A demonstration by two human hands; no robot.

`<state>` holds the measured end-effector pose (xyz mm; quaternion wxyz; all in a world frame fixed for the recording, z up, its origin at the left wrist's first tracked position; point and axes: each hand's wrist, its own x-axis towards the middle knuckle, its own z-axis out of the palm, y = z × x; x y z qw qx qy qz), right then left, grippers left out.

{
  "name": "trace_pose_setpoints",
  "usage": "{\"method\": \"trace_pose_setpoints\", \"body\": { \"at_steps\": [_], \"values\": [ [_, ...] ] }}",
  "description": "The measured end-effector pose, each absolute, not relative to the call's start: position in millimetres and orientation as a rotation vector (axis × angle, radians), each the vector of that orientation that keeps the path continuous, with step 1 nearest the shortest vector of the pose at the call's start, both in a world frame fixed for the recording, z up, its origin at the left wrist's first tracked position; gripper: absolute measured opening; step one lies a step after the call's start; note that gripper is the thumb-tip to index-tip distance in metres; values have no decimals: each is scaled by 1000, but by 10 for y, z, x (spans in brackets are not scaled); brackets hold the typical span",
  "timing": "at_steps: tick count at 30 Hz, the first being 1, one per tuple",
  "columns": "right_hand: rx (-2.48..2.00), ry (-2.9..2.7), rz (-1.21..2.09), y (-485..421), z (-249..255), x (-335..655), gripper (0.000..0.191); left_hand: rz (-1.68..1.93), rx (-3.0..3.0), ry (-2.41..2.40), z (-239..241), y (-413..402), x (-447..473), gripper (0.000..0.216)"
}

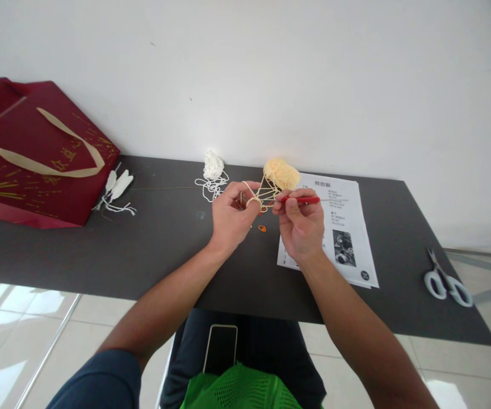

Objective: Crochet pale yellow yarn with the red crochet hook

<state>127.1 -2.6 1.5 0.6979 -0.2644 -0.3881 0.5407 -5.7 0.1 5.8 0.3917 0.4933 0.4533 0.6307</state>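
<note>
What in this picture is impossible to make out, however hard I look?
All in the head view:
1. Tip of the red crochet hook: covered by the fingers of the right hand and the yellow yarn that the left hand pinches.
2. Printed sheet: text too small to read; the right hand covers part of it.
3. Red bag: cut off by the left edge.
4. Phone: lower end under green mesh cloth.

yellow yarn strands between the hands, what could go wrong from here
1. Several loose strands cross between the left hand and the red hook in the right hand; they could tangle or slip off.
2. The yarn ball lies free on the table and might roll when pulled.
3. The phone rests on the lap and could slide off.
</note>
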Motion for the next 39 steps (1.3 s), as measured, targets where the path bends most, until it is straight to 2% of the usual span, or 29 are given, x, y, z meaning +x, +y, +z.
{"method": "trace_pose_setpoints", "body": {
  "at_steps": [13,19,26,39],
  "values": [
    [-604,-1036,918,-57,-103,1222,15,1626,1233,1156,50,18,-68,26],
    [-674,-1185,662,-152,-100,1174,9,1665,1214,1190,36,22,-73,24],
    [-668,-1467,394,-205,-166,1203,22,1683,1114,1216,52,40,-67,24],
    [-759,-1317,668,-207,-119,1165,17,1660,791,976,80,100,-77,30]
  ]
}}
